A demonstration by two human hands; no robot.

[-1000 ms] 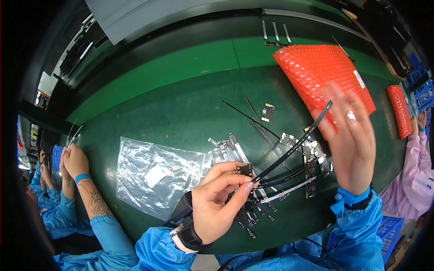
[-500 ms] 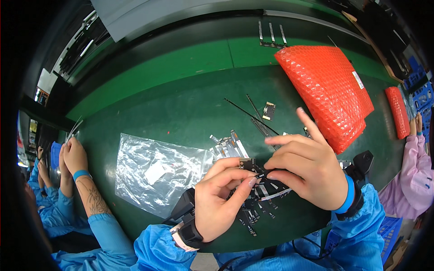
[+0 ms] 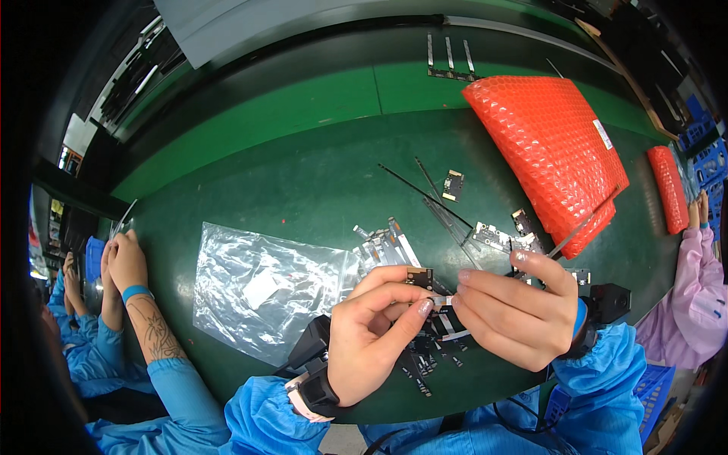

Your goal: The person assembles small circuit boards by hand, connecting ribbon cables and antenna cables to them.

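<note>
My left hand is closed in a pinch on a small dark circuit board with gold pads; a pale strip-like piece shows at its thumb tip. Close beside it on the right, my right hand has its fingers bent, with their tips near that piece. A long thin dark tool sticks out from behind its index finger toward the upper right; its working end and my right thumb are hidden. Beneath both hands lie several black-and-white flex strips and small dark connector pieces.
A clear plastic bag lies left of my hands. Silvery flex strips, thin dark strips, a loose board and pale boards lie beyond. A red bubble-wrap package stands right. A co-worker's hand is at left.
My right hand has turned and its raised index finger has curled down. The thin tool now shows pointing to the upper right, and pale boards behind the hand are uncovered. My left hand stays nearly still.
</note>
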